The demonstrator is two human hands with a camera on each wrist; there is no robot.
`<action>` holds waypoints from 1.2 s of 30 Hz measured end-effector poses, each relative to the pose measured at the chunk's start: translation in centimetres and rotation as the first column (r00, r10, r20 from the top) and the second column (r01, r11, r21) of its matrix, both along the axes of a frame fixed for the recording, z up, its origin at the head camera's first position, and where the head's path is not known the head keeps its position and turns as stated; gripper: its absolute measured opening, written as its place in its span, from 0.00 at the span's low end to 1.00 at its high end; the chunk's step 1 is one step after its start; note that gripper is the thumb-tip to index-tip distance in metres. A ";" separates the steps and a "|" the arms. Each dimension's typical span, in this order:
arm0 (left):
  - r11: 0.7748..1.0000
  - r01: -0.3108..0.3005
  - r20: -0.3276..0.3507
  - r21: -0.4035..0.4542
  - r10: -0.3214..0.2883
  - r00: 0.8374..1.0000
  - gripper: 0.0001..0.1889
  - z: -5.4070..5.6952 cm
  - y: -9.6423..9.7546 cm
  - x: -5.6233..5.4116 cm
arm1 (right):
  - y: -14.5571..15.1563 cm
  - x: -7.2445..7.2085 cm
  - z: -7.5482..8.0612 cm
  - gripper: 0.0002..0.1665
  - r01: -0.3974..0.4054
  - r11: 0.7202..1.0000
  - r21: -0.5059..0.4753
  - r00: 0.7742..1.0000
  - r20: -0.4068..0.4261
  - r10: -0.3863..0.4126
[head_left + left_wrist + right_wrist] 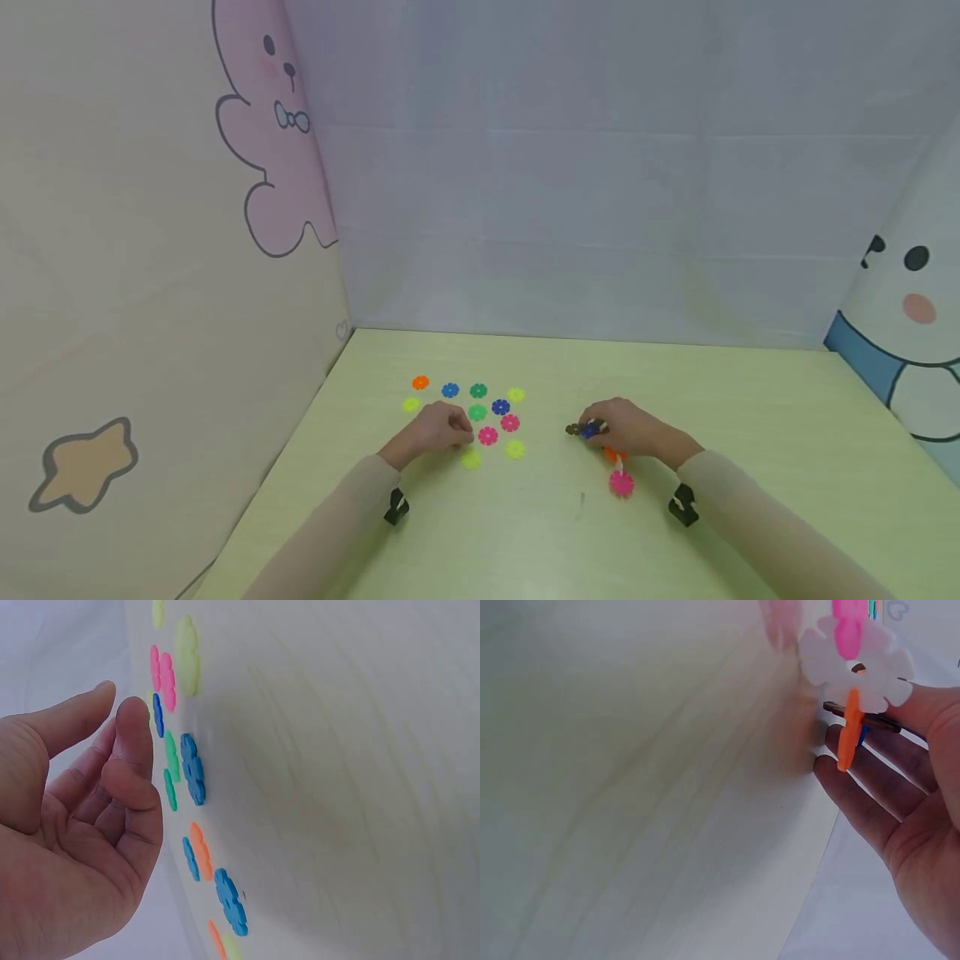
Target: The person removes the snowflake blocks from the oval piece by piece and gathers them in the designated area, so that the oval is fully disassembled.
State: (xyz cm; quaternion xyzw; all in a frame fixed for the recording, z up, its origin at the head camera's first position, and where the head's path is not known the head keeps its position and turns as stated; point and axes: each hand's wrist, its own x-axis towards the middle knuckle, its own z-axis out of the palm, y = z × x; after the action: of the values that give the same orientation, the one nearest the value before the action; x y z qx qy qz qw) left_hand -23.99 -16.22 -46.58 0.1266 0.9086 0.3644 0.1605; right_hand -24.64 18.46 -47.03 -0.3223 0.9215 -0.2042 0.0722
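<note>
My right hand [628, 427] holds a chain of interlocked plastic snowflake discs. A pink disc [621, 483] hangs at the chain's near end. A white disc [891, 664] joins it to an orange disc [848, 742], with brown and blue pieces by the fingers; part of the chain is hidden by the hand. On the left, my left hand [435, 432] hovers low over the table, its fingers loosely bent and nothing between thumb and fingertips. Below its fingertips lies a yellow disc [471, 459]. Another pink disc [488, 436] is just right of them.
Several loose discs lie flat beyond the left hand, among them an orange disc [421, 382], a dark green disc [478, 390] and a dark blue disc [501, 407]. The pale table [510, 542] meets a hanging cloth [525, 250] at the back.
</note>
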 end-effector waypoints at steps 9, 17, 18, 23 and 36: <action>0.997 0.032 0.016 0.066 -0.033 0.999 0.05 0.5 3.4 -0.6 | 0.1 -0.2 0.1 0.13 -0.004 1.000 0.006 1.000 0.000 0.004; 0.988 0.068 0.024 0.138 -0.072 0.997 0.04 0.2 6.5 -0.9 | 0.1 -0.2 0.2 0.13 -0.003 1.000 0.012 1.000 0.002 0.003; 0.987 0.072 0.022 0.141 -0.076 0.997 0.04 0.2 6.9 -0.9 | 0.1 -0.2 0.2 0.13 -0.004 1.000 0.013 1.000 0.002 0.004; 0.983 0.092 -0.004 0.158 -0.093 0.996 0.03 0.0 8.7 -0.9 | 0.2 -0.2 0.3 0.12 -0.011 1.000 0.010 1.000 0.001 0.011; 0.987 0.034 -0.032 0.158 -0.029 0.999 0.12 -0.9 12.7 -0.5 | 0.0 -0.2 0.3 0.11 -0.044 0.999 -0.025 0.999 -0.016 0.044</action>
State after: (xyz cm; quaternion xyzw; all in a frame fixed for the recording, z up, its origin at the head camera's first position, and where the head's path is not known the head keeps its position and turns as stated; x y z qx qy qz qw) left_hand -24.50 -3.54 -47.49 0.1587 0.8768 0.4310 0.1422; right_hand -24.85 18.44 -46.73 -0.3450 0.9121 -0.2116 0.0653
